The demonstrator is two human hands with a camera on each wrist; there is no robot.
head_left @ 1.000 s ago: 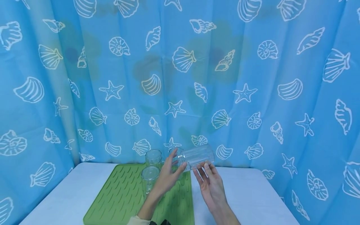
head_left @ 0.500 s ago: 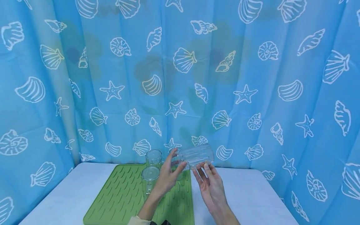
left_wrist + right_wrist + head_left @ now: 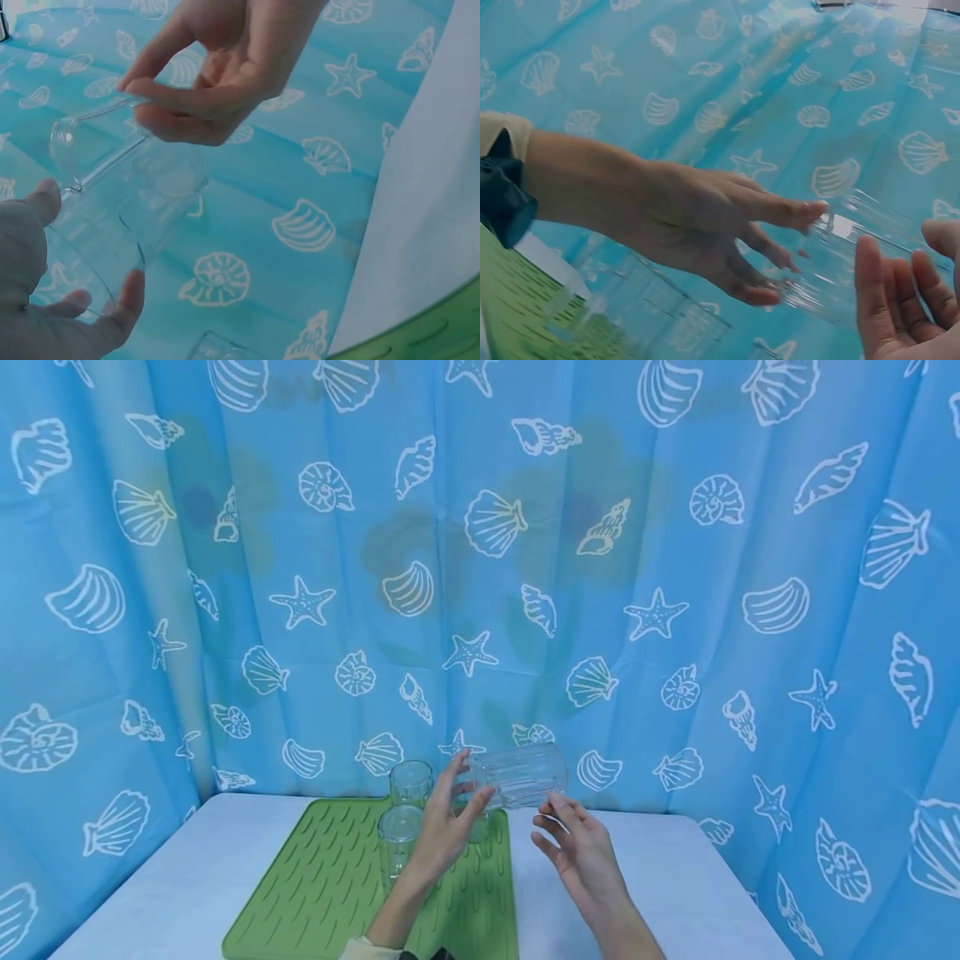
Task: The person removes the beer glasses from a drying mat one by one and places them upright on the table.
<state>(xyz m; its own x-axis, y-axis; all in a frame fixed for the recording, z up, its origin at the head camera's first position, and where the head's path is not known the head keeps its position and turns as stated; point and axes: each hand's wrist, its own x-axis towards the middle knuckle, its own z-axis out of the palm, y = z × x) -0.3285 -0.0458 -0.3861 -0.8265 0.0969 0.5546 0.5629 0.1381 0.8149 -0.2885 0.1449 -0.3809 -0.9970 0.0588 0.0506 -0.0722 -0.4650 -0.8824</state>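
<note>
You get the layout from the head view alone: a green, ridged, rectangular mat (image 3: 330, 868) on a white-covered table (image 3: 637, 868), a clear, cylindrical drinking glass (image 3: 411, 783) standing near its far edge, and a second clear, cylindrical drinking glass (image 3: 399, 845) standing just in front of that; your left wrist view adds what looks like a clear, slim handle (image 3: 63, 144) along the held piece's side, hard to make out from your head; your right wrist view best shows the dark teal fabric band (image 3: 506, 199) and cream sleeve (image 3: 508, 129) on your left arm.

The clear, cylindrical glass mug (image 3: 521, 775) is held up between your hands, nearly on its side, its right end a little higher, against the blue shell-print curtain (image 3: 510, 610); you cannot tell which end is its mouth.

Your left hand (image 3: 442, 828) is spread fairly wide, thumb and fingers curved round the mug's left end; your right hand (image 3: 588, 853) pinches the handle narrowly between thumb and fingertips, its other fingers loosely bent.
</note>
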